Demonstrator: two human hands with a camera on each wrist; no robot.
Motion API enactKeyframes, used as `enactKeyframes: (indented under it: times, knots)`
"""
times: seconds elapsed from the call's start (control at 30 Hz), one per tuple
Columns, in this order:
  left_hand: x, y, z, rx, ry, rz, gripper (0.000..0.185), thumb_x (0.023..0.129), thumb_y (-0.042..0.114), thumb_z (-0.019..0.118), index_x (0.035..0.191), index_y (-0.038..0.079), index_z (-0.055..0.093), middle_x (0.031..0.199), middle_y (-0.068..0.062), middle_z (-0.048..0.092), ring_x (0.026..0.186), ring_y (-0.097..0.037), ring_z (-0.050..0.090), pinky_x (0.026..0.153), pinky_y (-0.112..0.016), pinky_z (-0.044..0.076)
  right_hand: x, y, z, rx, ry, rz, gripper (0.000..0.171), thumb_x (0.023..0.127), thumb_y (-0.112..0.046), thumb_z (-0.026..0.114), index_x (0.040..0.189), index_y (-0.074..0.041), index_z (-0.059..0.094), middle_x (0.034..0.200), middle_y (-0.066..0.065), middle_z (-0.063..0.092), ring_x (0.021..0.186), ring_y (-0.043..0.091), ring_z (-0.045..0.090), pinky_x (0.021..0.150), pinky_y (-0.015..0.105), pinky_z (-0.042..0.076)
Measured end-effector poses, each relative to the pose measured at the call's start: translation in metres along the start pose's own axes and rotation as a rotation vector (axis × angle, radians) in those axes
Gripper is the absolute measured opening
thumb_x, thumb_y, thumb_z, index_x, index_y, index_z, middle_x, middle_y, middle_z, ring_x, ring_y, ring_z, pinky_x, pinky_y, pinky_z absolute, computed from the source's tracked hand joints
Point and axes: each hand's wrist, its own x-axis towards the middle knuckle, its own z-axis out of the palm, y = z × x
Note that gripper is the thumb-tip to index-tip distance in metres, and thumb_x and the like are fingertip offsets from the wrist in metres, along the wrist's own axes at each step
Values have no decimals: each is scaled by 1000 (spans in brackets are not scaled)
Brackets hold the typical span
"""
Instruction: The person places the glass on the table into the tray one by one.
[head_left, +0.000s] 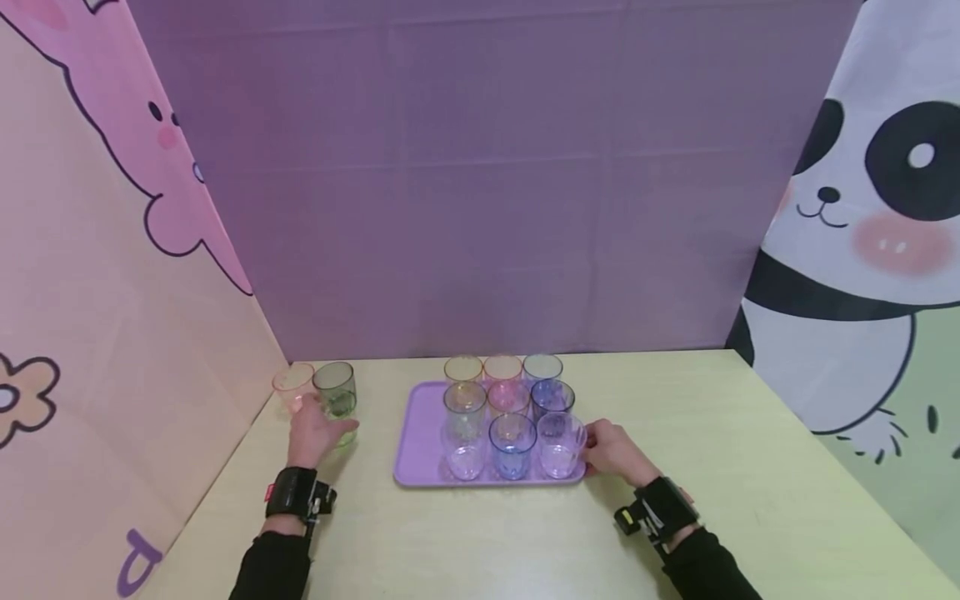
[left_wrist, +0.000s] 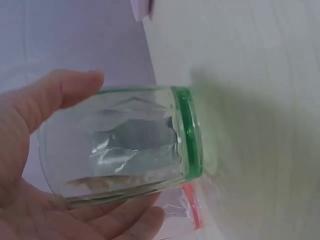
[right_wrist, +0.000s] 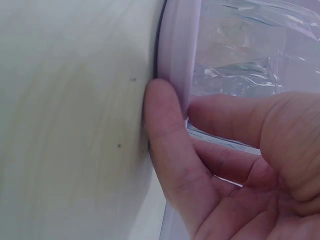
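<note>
At the table's left side, my left hand (head_left: pixel 313 435) holds a green-tinted drinking glass (left_wrist: pixel 135 145), thumb on one side and fingers on the other. Its green base is close to the tabletop; whether they touch I cannot tell. A pink-tinted glass (head_left: pixel 291 380) stands just beyond those fingers. My right hand (head_left: pixel 618 452) is at the near right corner of a purple tray (head_left: pixel 417 433). In the right wrist view, thumb and forefinger pinch the tray's rim (right_wrist: pixel 181 45). Several tinted glasses crowd the tray, including a blue one (head_left: pixel 513 450) in front.
The pale wooden table (head_left: pixel 480 542) meets a purple cloth backdrop (head_left: pixel 487 183) at its far edge. A pink printed panel (head_left: pixel 97 333) borders the left side. Another panel with a panda (head_left: pixel 832 333) borders the right.
</note>
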Motion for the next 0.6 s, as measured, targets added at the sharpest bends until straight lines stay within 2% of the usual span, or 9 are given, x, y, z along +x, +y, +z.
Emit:
enactKeyframes:
  times: [0.1, 0.23, 0.37, 0.5, 0.6]
  knots:
    - [0, 1, -1, -22, -19, 11, 95, 78, 22, 79, 146, -13, 22, 137, -41, 41, 122, -54, 46, 99, -62, 42, 0, 0, 0, -2, -5, -2, 22, 80, 9, 63, 102, 9, 67, 82, 13, 70, 62, 18, 66, 58, 29, 59]
    - [1, 5, -1, -40, -35, 66, 96, 77, 20, 79, 147, -12, 22, 142, -40, 37, 126, -54, 42, 102, -64, 40, 0, 1, 0, 2, -17, -10, 22, 80, 9, 63, 102, 10, 66, 82, 13, 70, 62, 19, 67, 58, 30, 59]
    - [4, 10, 3, -52, -45, 102, 94, 75, 20, 79, 147, -8, 25, 141, -39, 37, 122, -53, 46, 98, -64, 43, 2, 3, 0, 4, -22, -16, 22, 80, 9, 63, 102, 11, 66, 84, 14, 71, 63, 18, 66, 58, 30, 59]
    - [7, 17, 8, -61, -26, 124, 91, 73, 21, 80, 145, -4, 30, 137, -36, 40, 115, -47, 50, 95, -60, 46, 3, 3, 0, 0, -14, -5, 20, 81, 8, 62, 101, 10, 66, 83, 14, 70, 62, 18, 66, 57, 29, 58]
    - [7, 21, 12, -65, 3, 143, 88, 73, 20, 81, 142, -3, 33, 129, -32, 45, 108, -40, 51, 90, -52, 48, 3, 3, 0, -1, -18, -9, 20, 81, 8, 63, 101, 10, 66, 83, 14, 70, 62, 18, 66, 57, 29, 59]
